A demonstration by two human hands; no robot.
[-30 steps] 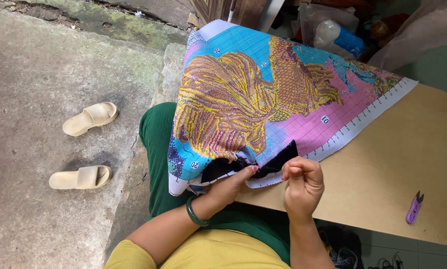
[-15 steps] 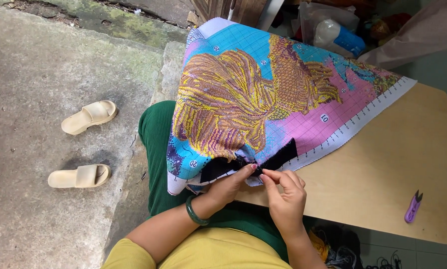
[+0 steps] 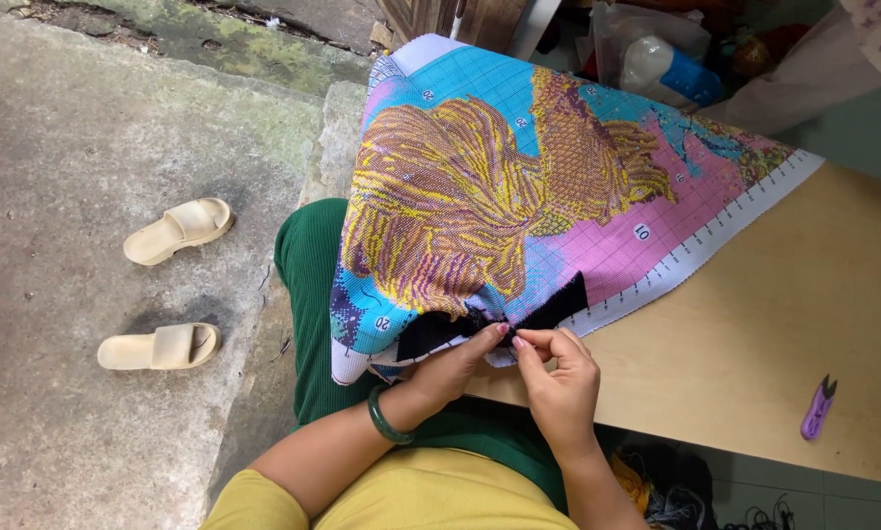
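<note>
My right hand (image 3: 558, 378) has dropped back from a raised pull to the near edge of the large printed cross-stitch canvas (image 3: 519, 186), fingertips pinched shut by its black stitched patch (image 3: 548, 312), so I judge a new stitch is starting; needle and thread are too small to see. My left hand (image 3: 455, 365) grips that edge, fingers curled under. I count one wooden table (image 3: 754, 344), one purple thread snip (image 3: 817, 407), two beige sandals (image 3: 170, 290)

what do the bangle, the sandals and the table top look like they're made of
Bangle: smooth glossy dark green, likely jade or glass. Sandals: matte cream, thick one-piece moulding, probably foam or rubber. Table top: flat pale tan with faint grain, seemingly plywood or laminate.
</note>
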